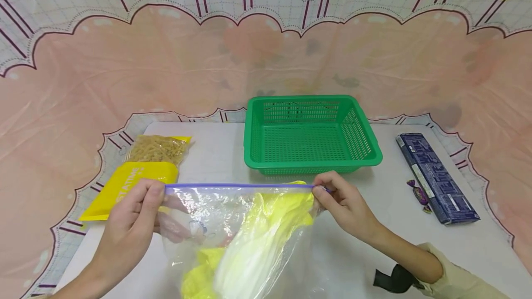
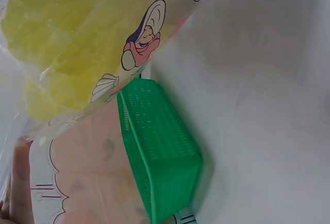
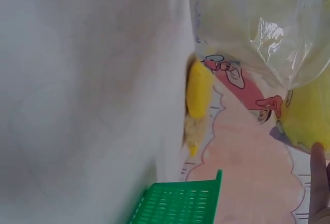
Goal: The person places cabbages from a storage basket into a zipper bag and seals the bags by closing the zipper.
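A clear zip bag (image 1: 232, 188) with a purple zip strip hangs stretched between both hands. My left hand (image 1: 129, 227) pinches the strip's left end, thumb on top. At the right end, the thumb and fingers of my right hand (image 1: 349, 204) pinch the strip near its corner. Inside the bag lies a soft, crumpled yellow and white thing (image 1: 253, 243), its kind unclear; its yellow top reaches the zip line. Cartoon figures and a shell are printed on the bag (image 2: 142, 44) in the left wrist view. The right wrist view shows the bag (image 3: 247, 28) hanging above the table.
Behind the bag stands a green basket (image 1: 305, 144) with nothing in it. To the left are a yellow packet (image 1: 137, 179) and a clear-fronted bag of pasta-like pieces (image 1: 158, 149). A dark blue flat package (image 1: 438, 179) and a purple wrapped candy (image 1: 420, 195) lie to the right.
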The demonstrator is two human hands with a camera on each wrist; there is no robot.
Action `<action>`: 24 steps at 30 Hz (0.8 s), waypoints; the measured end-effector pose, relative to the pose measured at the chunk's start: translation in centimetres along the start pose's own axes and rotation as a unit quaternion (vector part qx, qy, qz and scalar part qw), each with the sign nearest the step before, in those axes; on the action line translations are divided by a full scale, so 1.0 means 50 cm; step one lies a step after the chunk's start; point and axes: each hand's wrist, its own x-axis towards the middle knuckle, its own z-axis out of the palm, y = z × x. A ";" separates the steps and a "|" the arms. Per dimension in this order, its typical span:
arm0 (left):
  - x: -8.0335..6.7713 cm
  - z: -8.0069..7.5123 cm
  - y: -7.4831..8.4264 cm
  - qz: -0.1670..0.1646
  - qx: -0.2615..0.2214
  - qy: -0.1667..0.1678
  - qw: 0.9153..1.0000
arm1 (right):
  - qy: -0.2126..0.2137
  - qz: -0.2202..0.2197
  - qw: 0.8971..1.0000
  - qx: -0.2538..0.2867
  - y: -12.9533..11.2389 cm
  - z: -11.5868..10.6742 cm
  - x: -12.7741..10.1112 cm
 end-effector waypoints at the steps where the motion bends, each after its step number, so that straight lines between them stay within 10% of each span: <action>1: 0.000 0.002 -0.001 -0.007 -0.003 -0.002 1.000 | 0.002 0.007 1.000 -0.004 0.000 0.000 -0.001; 17: 0.014 0.031 -0.029 -0.123 -0.012 -0.043 0.991 | -0.019 0.137 0.990 -0.026 0.012 -0.013 -0.011; 24: 0.019 0.045 -0.049 -0.126 -0.038 -0.055 0.990 | -0.024 0.178 0.984 -0.016 0.022 -0.015 -0.016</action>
